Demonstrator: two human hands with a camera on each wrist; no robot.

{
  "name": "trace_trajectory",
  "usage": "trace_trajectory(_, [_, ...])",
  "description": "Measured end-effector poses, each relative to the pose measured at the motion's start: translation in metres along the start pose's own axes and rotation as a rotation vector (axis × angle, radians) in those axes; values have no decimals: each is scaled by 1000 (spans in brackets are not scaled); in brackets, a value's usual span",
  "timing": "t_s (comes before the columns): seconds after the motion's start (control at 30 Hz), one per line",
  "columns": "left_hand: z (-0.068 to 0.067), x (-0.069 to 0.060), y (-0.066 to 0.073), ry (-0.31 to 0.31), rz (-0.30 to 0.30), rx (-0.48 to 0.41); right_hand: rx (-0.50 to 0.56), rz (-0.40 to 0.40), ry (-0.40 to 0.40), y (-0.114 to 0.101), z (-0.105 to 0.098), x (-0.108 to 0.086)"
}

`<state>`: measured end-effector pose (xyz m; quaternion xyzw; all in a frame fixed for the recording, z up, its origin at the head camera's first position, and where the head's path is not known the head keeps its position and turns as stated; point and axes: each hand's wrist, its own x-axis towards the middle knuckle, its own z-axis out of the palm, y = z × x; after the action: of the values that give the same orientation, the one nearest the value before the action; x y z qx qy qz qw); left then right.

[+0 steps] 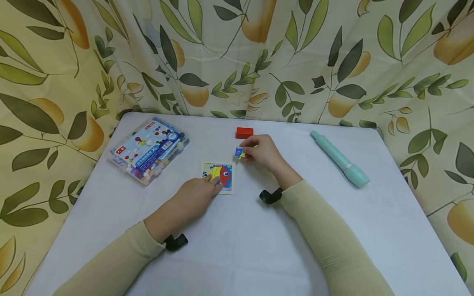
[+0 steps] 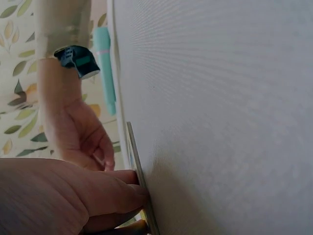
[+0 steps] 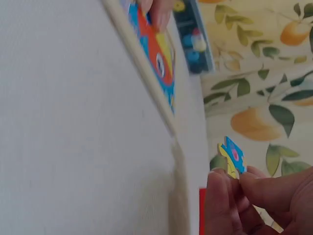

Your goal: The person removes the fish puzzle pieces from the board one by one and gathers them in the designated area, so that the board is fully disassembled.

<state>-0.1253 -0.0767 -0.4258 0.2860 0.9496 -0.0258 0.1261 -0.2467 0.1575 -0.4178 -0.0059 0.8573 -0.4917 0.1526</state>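
Note:
A small wooden jigsaw puzzle (image 1: 229, 185) with a red, yellow and blue fish picture lies in a pale frame on the table. The left hand (image 1: 196, 197) rests on its lower left part, fingers touching the picture. In the left wrist view, the thumb (image 2: 129, 196) is at the edge of the frame. Above the table, right of the puzzle, the right hand (image 1: 263, 152) pinches a blue and yellow puzzle piece (image 3: 234, 155) between thumb and fingers. That piece (image 1: 239, 152) is apart from the board.
Beyond the right hand lies a red block (image 1: 244, 132). A clear plastic case (image 1: 149, 150) with colourful contents and a printed label is at the left. On the right lies a mint-green cylindrical object (image 1: 338, 158). A fruit-patterned curtain (image 1: 229, 57) hangs behind the white table (image 1: 237, 246).

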Motion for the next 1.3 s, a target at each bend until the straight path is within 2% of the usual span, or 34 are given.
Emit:
trace_trajectory(0.2, [2, -1, 1, 24, -2, 12, -73, 75, -5, 10, -15, 5])
trace_trajectory(0.43, [2, -1, 1, 33, -3, 11, -101, 117, -8, 16, -18, 9])
trace_trajectory(0.73, [0, -1, -1, 23, 14, -1, -235, 47, 25, 22, -15, 13])
trace_trajectory(0.97, [2, -1, 0, 32, 7, 16, -299, 61, 65, 18, -10, 12])
trace_trajectory(1.3, [1, -1, -1, 33, 2, 10, -370, 40, 101, 19, -8, 14])
